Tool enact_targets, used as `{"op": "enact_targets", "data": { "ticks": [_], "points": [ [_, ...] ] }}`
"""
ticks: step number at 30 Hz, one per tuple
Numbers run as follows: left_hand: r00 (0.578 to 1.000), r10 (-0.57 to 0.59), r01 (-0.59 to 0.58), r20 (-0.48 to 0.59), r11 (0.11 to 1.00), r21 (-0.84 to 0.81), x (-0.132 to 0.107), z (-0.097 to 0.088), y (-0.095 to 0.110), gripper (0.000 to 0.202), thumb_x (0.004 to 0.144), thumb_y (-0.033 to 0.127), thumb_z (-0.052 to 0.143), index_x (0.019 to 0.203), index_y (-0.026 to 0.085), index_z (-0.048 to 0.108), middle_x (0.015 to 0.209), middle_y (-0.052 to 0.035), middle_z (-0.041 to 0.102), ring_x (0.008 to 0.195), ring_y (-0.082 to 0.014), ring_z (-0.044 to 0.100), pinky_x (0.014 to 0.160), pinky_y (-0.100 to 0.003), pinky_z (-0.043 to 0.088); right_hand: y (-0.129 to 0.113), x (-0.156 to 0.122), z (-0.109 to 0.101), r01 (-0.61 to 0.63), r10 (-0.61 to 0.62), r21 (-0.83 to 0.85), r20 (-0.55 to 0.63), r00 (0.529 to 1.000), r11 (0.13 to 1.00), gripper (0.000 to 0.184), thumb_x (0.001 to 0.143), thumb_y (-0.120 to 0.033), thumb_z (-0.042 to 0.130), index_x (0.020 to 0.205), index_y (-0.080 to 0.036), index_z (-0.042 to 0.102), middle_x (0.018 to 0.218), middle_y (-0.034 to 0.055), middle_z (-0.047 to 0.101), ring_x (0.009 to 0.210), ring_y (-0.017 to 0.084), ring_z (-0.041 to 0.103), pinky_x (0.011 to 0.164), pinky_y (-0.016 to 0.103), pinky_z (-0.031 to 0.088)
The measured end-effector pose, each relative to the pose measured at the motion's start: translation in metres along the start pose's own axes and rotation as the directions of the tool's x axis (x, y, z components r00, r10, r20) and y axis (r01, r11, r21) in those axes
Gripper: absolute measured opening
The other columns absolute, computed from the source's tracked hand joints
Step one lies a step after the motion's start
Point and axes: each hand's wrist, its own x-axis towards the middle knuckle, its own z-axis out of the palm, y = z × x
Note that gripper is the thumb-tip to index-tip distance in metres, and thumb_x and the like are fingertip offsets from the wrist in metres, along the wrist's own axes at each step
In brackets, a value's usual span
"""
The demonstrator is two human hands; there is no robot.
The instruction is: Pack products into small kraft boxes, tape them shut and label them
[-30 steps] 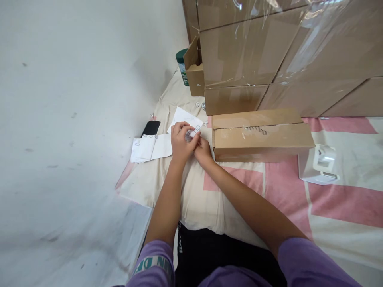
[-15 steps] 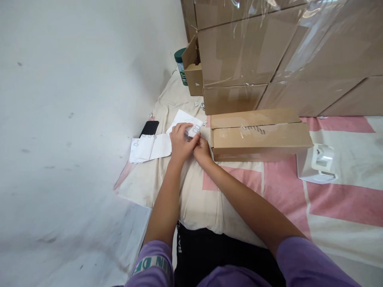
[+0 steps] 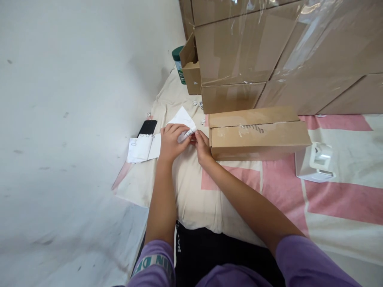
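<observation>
A white sheet of paper [image 3: 182, 115] is between my hands, its near right corner curled over and showing dark printed or drawn marks. My left hand [image 3: 172, 142] is closed on the sheet's left and near side, fingers bent over it. At the curled corner, my right hand [image 3: 203, 148] pinches the paper between thumb and fingers; part of this grip is hidden. Left of my left hand lie more white papers [image 3: 140, 149] with small drawn rectangles, partly over a black phone [image 3: 147, 127].
Right of my hands sits a long cardboard box [image 3: 257, 135], with a white tape dispenser [image 3: 315, 163] beyond it. Stacked taped cartons [image 3: 236, 52] stand behind. A small open carton [image 3: 191, 77] and a green-lidded jar [image 3: 178, 63] are near the wall [image 3: 74, 99]. Crumpled bits [image 3: 201, 105] lie on the cloth [image 3: 194, 203].
My left hand has shifted left and my right hand has turned more upright. The paper's near right corner, flatter before with its rectangles showing, is now curled over.
</observation>
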Motion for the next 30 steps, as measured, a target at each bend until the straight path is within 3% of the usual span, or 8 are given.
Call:
{"op": "enact_targets", "data": {
  "ticks": [4,10,19,30],
  "points": [
    [0.998,0.038,-0.037,0.040,0.999,-0.034,-0.0010,0.0010,0.0004,0.019,0.087,0.031,0.072,0.106,0.029,0.072,0.112,-0.0013,0.077,0.108,-0.0271,0.062,0.094,-0.045,0.034,0.0009,0.0009,0.0000,-0.007,0.007,-0.024,-0.036,0.999,1.000,0.044,0.084,-0.068,0.058,0.077,-0.025,0.050,0.071,-0.0016,0.053,0.071,0.016,0.058,0.068,0.030,0.053],
    [0.994,0.035,-0.031,0.102,0.999,-0.036,-0.0009,0.0021,0.0008,0.017,0.089,0.033,0.068,0.104,0.028,0.075,0.111,-0.0036,0.076,0.107,-0.0265,0.063,0.093,-0.045,0.037,0.0021,0.0009,-0.0003,-0.008,0.006,-0.027,-0.072,0.997,1.000,0.044,0.084,-0.062,0.062,0.072,-0.025,0.043,0.069,-0.0024,0.044,0.068,0.015,0.049,0.065,0.031,0.050],
    [0.983,0.028,-0.030,0.183,0.999,0.010,-0.0010,-0.0022,0.0066,0.023,0.091,0.030,0.060,0.107,0.024,0.075,0.111,-0.0048,0.074,0.105,-0.0248,0.064,0.089,-0.042,0.040,-0.0061,-0.0041,0.0025,-0.015,0.016,0.018,-0.054,0.998,1.000,0.025,0.085,-0.042,0.066,0.077,-0.023,0.052,0.071,-0.0041,0.049,0.069,0.014,0.050,0.068,0.029,0.049],
    [0.973,0.017,0.002,0.232,0.997,-0.081,-0.0004,-0.0035,0.0056,0.034,0.087,0.022,0.057,0.116,0.023,0.074,0.116,-0.0046,0.073,0.108,-0.0247,0.064,0.088,-0.041,0.043,-0.0003,0.0005,0.0005,-0.074,0.079,0.065,-0.075,0.994,0.995,0.033,0.082,-0.050,0.069,0.079,-0.025,0.048,0.066,-0.0050,0.049,0.064,0.014,0.048,0.061,0.029,0.044]
  ]
}}
